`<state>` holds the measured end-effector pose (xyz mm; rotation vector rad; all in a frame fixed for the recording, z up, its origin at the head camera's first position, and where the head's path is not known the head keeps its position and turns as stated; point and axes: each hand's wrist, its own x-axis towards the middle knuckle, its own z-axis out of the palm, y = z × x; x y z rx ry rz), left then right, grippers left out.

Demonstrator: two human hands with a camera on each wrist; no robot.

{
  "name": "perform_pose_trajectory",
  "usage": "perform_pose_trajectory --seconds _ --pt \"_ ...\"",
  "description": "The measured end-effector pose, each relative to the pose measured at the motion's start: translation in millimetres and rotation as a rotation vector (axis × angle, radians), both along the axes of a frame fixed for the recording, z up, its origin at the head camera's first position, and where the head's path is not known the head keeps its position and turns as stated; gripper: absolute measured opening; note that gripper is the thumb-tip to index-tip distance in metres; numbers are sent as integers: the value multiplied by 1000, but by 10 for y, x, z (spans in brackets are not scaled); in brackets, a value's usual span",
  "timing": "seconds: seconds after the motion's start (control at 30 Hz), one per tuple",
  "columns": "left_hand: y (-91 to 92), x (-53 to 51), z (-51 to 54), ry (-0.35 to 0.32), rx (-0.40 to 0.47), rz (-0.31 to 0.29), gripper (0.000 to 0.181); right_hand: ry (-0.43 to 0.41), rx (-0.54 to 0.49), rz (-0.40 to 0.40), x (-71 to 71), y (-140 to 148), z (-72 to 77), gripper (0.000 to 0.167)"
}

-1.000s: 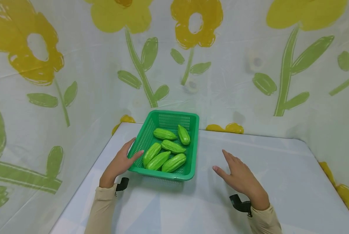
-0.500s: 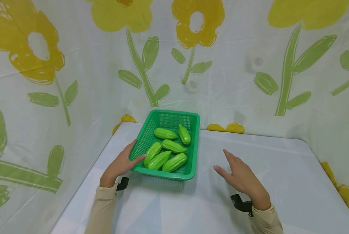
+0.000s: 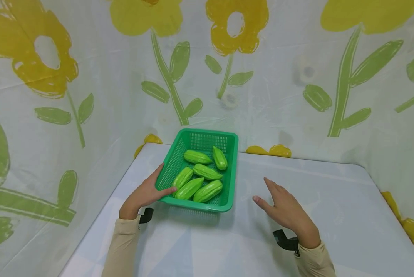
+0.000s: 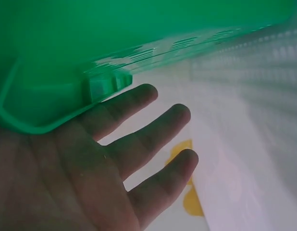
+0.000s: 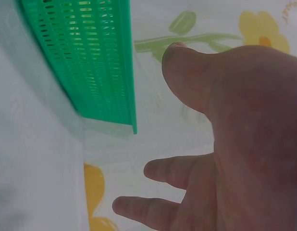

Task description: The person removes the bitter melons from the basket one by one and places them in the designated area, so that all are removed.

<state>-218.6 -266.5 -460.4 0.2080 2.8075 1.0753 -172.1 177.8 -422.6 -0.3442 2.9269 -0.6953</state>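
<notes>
A green plastic basket [image 3: 233, 173] holds several light-green ridged vegetables [image 3: 207, 172]. At its near left corner is my left hand [image 3: 143, 195], the thumb lying across the rim and its tip over the vegetables. In the left wrist view, the fingers of my left hand [image 4: 105, 159] are spread and nearly straight along the outside of the basket [image 4: 47, 38]. My right hand [image 3: 288, 211] hovers right of the basket, holding nothing. The right wrist view shows my right hand [image 5: 249, 130] with thumb and fingers apart, clear of the basket's slotted wall [image 5: 86, 57].
The basket stands at the back left of a pale table [image 3: 207, 246]. Behind and to the left hangs a white cloth [image 3: 272, 96] printed with yellow flowers and green leaves. Dark wrist straps with camera mounts show on both sleeves.
My left hand has shifted slightly right, its thumb now lying across the basket's rim. The head view has tilted a little. My right hand has hardly moved.
</notes>
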Motion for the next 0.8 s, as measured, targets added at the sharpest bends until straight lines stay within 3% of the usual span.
perform_pose_trajectory --seconds 0.43,0.8 --pt "21 20 46 -5 -10 -4 120 10 0 5 15 -41 28 91" --pt "31 12 39 -2 16 -12 121 79 -70 35 -36 -164 78 87"
